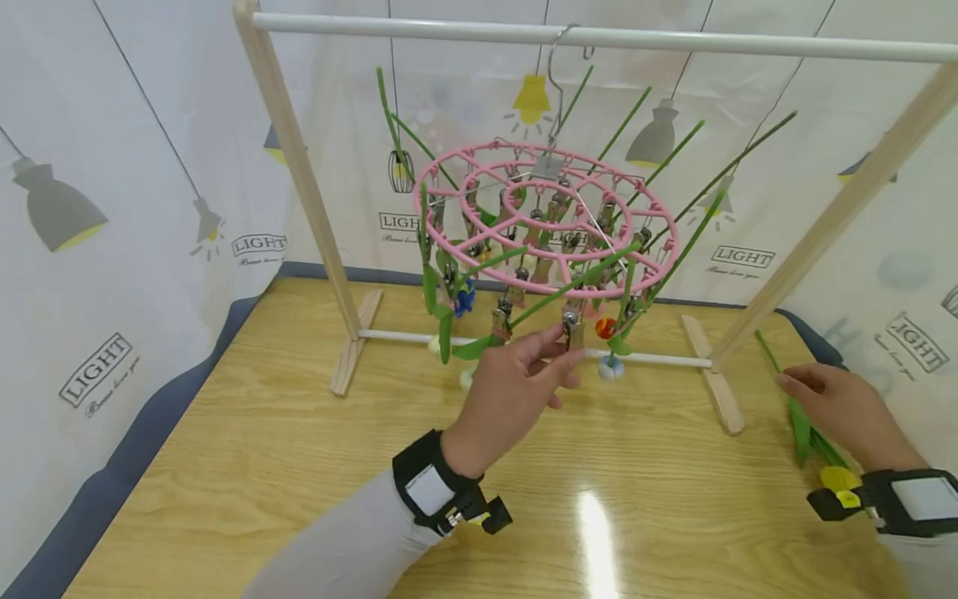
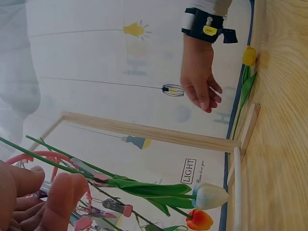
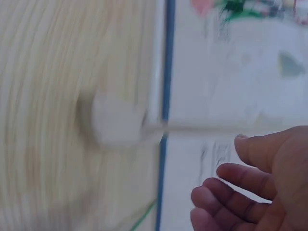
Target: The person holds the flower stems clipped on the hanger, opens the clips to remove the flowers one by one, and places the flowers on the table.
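A pink round hanger with rings of metal clips hangs by its hook from a white rod. My left hand pinches one clip at the hanger's near side between thumb and fingers; no flower shows in that clip. Artificial tulips hang head down from other clips, among them a white-blue tulip and an orange tulip. My right hand is in the air, fingers loosely bent, holding nothing. Below it a yellow tulip with green leaves lies on the table.
The white rod rests on a wooden stand with slanted posts and feet. A lower white bar joins the feet close to the wooden table. A lamp-patterned cloth hangs behind.
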`<state>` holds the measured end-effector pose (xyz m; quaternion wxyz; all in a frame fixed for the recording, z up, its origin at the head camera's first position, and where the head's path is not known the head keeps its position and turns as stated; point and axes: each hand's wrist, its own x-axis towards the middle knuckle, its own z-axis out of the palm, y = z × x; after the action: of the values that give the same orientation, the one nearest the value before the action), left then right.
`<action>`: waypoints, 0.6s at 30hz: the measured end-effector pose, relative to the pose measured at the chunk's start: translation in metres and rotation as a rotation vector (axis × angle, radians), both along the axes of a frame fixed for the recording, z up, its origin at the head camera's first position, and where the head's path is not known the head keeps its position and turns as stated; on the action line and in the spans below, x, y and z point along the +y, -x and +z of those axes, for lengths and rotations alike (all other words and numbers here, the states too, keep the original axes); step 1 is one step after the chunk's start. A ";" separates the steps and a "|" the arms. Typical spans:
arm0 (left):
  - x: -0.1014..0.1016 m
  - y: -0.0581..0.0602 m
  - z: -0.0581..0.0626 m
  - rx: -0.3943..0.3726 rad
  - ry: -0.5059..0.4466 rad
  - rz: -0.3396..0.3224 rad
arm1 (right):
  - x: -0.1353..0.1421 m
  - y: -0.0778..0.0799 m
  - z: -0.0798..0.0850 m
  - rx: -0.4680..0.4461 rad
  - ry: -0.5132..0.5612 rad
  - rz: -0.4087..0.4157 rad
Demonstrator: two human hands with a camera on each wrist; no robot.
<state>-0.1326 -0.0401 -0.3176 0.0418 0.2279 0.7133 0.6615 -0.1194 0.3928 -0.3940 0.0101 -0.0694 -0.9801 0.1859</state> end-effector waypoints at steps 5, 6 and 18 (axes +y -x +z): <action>-0.005 -0.001 -0.014 0.114 0.143 -0.005 | -0.066 -0.001 0.016 0.146 0.114 0.152; -0.008 -0.001 -0.015 0.162 0.160 -0.001 | -0.081 -0.002 0.018 0.176 0.138 0.183; -0.048 0.010 0.005 0.555 0.025 0.247 | -0.223 0.000 0.018 0.271 0.455 0.516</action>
<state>-0.1427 -0.0877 -0.3121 -0.2327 0.3106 0.7279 0.5653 -0.1198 0.1693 -0.3755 0.0767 0.2047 -0.8886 0.4031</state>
